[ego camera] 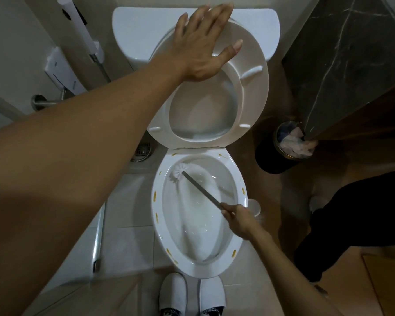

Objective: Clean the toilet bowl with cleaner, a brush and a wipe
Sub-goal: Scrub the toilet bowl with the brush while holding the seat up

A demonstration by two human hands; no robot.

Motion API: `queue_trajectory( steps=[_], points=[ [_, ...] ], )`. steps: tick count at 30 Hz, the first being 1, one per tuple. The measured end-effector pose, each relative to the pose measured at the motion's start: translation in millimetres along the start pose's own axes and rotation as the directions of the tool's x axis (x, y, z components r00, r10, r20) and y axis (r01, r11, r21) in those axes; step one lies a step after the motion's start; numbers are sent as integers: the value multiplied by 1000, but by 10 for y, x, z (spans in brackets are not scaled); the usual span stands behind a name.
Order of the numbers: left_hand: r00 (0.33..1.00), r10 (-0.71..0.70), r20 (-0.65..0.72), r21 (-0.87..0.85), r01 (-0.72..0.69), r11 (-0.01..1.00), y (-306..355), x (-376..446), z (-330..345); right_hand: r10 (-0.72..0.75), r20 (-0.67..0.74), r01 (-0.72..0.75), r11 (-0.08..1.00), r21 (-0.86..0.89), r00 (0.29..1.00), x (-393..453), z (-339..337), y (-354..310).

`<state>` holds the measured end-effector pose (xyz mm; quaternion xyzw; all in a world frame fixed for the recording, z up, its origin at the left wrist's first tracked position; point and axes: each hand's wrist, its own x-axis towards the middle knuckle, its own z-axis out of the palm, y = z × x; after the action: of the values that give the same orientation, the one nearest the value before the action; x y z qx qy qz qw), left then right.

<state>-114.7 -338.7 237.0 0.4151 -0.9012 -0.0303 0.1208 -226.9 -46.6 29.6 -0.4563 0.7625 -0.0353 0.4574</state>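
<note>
The white toilet bowl (156, 229) stands open below me, with yellow streaks of cleaner (155, 196) dotted along its rim. My right hand (238, 216) grips the dark handle of the toilet brush (201, 190). The white brush head (178, 171) presses against the far left inner wall of the bowl. My left hand (203, 46) lies flat, fingers spread, on the raised seat and lid (253, 92), which lean against the cistern (137, 26). No wipe is in view.
A black bin (271, 160) lined with a white bag stands right of the toilet, beside a dark marble wall (342, 53). A bidet sprayer (78, 26) and holder hang on the left wall. A floor drain (143, 150) sits left of the bowl. My white slippers (173, 293) touch the bowl's front.
</note>
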Motion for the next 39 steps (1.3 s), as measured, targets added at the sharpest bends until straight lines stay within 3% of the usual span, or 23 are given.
queue_trajectory(
  steps=[3, 6, 11, 16, 23, 24, 28, 30, 33, 36, 39],
  points=[
    [1000, 3, 6, 5, -3, 1000, 3, -2, -1, 50, -82, -49, 999, 10, 995, 70, -210, 98],
    [1000, 2, 9, 18, -2, 1000, 0, -6, -6, 54, -48, -50, 994, 99, 997, 84, -207, 74],
    [1000, -3, 14, 33, 2, 999, 7, -9, -5, 51, 221, -60, 998, 36, 974, 56, -266, 73],
    [1000, -4, 13, 34, 4, 999, 8, -9, -1, 67, 355, -21, 991, -132, 933, 82, -492, 230],
    [1000, -5, 12, 33, 4, 999, 14, -3, -17, 39, 140, -39, 999, -3, 989, 107, -277, 14],
    [1000, -4, 16, 30, 4, 1000, 6, -8, -19, 48, 153, -48, 999, -5, 987, 74, -267, 71],
    [1000, 2, 11, 23, -2, 1000, 14, -5, 7, 156, 361, -54, 960, -276, 919, -66, -493, 351],
    [1000, -4, 10, 12, 4, 1000, 10, -8, 6, 173, 375, -51, 948, -314, 911, -77, -587, 367],
    [1000, -8, 5, -1, 8, 1000, 14, -4, -4, 120, 279, -23, 944, -328, 953, -7, -568, 234],
    [1000, 2, 5, 18, -2, 1000, 15, -6, 0, 37, 159, -6, 982, -191, 987, 77, -394, -19],
    [1000, -2, 5, 21, 1, 1000, 10, -6, 2, 39, 87, -17, 972, -235, 995, 88, -250, -78]
  ],
)
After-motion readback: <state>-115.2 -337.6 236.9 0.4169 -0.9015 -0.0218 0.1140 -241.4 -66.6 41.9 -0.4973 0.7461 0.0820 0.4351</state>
